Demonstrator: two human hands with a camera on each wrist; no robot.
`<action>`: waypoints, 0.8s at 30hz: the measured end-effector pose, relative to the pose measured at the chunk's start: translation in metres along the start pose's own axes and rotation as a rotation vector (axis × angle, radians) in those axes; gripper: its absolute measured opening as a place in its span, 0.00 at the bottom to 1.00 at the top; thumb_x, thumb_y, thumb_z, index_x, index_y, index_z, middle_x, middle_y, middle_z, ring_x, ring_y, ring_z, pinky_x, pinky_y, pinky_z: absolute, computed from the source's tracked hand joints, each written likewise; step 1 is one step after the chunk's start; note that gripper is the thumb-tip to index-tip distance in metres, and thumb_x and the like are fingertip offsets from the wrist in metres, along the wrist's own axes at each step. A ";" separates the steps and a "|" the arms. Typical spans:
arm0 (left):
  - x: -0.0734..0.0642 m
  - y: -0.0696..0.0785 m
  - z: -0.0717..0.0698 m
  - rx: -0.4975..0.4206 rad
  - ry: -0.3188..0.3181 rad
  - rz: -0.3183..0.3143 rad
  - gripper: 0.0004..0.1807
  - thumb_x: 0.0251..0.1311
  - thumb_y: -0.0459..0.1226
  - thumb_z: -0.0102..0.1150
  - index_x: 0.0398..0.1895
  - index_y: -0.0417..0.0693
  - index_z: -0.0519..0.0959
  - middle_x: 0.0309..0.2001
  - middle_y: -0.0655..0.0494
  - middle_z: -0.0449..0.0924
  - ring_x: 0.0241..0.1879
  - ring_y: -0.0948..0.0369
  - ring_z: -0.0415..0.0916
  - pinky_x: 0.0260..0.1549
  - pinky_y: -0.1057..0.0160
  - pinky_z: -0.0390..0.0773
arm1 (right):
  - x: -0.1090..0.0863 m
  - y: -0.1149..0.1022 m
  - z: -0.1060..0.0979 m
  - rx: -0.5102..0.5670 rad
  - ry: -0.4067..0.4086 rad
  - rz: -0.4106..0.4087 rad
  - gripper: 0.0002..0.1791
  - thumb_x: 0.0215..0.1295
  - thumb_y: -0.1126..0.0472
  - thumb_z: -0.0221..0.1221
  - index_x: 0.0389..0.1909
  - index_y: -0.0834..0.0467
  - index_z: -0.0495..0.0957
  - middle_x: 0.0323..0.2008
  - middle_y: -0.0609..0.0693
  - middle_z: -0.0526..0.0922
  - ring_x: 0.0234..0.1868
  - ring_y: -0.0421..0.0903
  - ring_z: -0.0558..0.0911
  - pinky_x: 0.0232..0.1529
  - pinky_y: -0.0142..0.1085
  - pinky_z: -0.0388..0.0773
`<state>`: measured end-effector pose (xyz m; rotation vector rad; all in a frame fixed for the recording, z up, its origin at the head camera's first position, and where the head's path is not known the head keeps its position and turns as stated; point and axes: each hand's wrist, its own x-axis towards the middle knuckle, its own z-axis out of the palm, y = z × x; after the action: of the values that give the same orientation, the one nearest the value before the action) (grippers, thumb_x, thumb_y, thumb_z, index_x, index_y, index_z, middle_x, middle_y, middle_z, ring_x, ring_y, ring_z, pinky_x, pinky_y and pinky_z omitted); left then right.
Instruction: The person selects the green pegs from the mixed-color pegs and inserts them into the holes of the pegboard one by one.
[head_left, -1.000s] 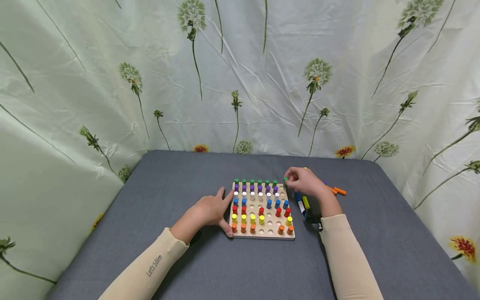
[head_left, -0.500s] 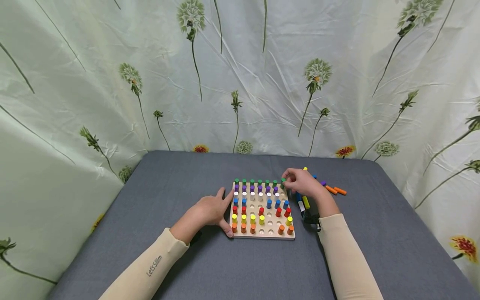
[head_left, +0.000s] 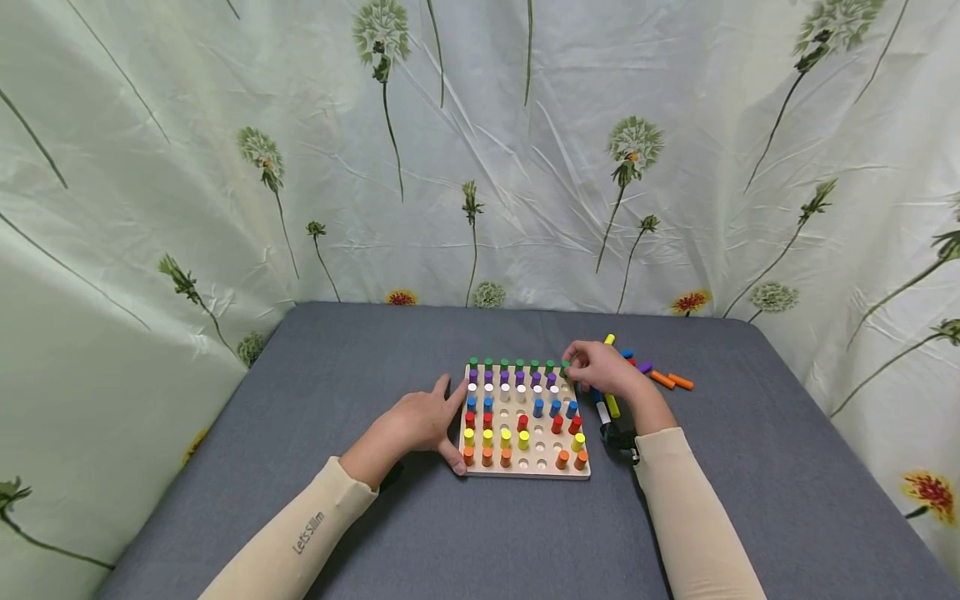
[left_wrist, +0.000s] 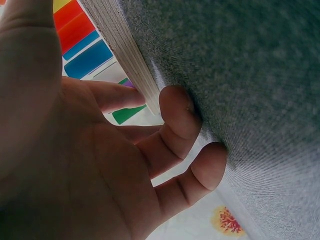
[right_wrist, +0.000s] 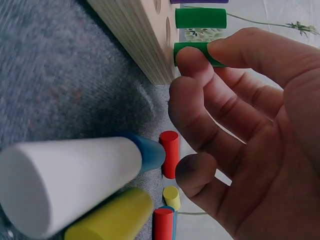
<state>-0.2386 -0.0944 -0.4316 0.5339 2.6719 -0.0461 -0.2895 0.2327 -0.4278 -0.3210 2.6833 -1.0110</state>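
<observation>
A pale wooden pegboard (head_left: 551, 476) lies on the table, with rows of coloured pegs standing in many of its holes. My left hand (head_left: 420, 421) rests along its left side, thumb at the near corner and fingers spread. In the left wrist view two fingertips (left_wrist: 175, 102) touch the grey cloth beside the board's edge. My right hand (head_left: 603, 368) pinches a green peg (right_wrist: 197, 45) between thumb and fingers at the far right corner. That peg stands upright at the board's face, in line with the green row (head_left: 520, 364).
Loose pegs lie right of the board: a white peg (right_wrist: 75, 180), a yellow peg (right_wrist: 110, 217), a red peg (right_wrist: 170, 152) and, farther off, orange pegs (head_left: 680, 382). A floral curtain (head_left: 450, 150) hangs behind the table. Several holes near the board's middle hold no peg.
My right hand has moved slightly left with the green peg and lowered it to the far right corner of the board. The left hand has stayed in place.
</observation>
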 end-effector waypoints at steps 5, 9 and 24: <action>0.001 0.002 -0.001 0.002 -0.001 -0.005 0.80 0.35 0.75 0.77 0.88 0.57 0.45 0.85 0.38 0.49 0.64 0.42 0.78 0.66 0.44 0.80 | -0.001 0.002 -0.001 0.011 0.007 0.009 0.09 0.75 0.64 0.59 0.50 0.63 0.78 0.34 0.55 0.87 0.26 0.47 0.81 0.34 0.37 0.77; 0.002 0.005 0.000 0.000 0.002 -0.010 0.79 0.35 0.74 0.77 0.88 0.57 0.46 0.85 0.39 0.49 0.63 0.43 0.78 0.66 0.44 0.79 | -0.002 0.003 -0.002 0.010 0.009 0.020 0.09 0.75 0.64 0.59 0.51 0.64 0.78 0.34 0.54 0.87 0.27 0.46 0.81 0.35 0.37 0.77; -0.012 -0.023 -0.012 -0.124 0.048 0.026 0.68 0.49 0.68 0.77 0.87 0.51 0.52 0.84 0.40 0.57 0.75 0.39 0.69 0.72 0.37 0.70 | -0.029 -0.008 -0.028 -0.023 0.092 0.010 0.19 0.81 0.57 0.56 0.64 0.64 0.75 0.44 0.64 0.87 0.33 0.53 0.84 0.40 0.40 0.78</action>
<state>-0.2412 -0.1186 -0.4168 0.5365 2.6923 0.1408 -0.2699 0.2527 -0.3980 -0.2708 2.7774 -1.0165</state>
